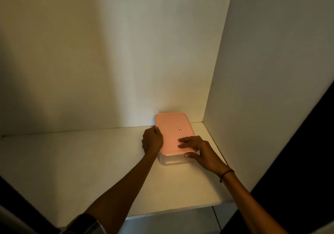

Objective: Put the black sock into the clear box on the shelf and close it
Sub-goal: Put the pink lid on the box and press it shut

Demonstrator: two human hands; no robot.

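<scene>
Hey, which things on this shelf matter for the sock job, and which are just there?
For the job:
clear box
pink lid, on the box
left hand
right hand
shelf

Just there:
black wrist band

No sock is visible.

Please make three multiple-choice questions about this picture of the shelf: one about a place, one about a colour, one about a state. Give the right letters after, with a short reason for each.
1. Where on the shelf does the clear box stand?
A. back right corner
B. front left edge
C. middle of the front edge

2. What colour is the lid?
A. blue
B. pink
C. black

3. What state is the box in?
A. lid off, lying beside it
B. lid on top, both hands on the box
C. tipped on its side

Answers:
1 A, it stands near the back wall and the right wall.
2 B, the top is pink.
3 B, the left hand holds the left side and the right hand rests its fingers on the lid.
</scene>
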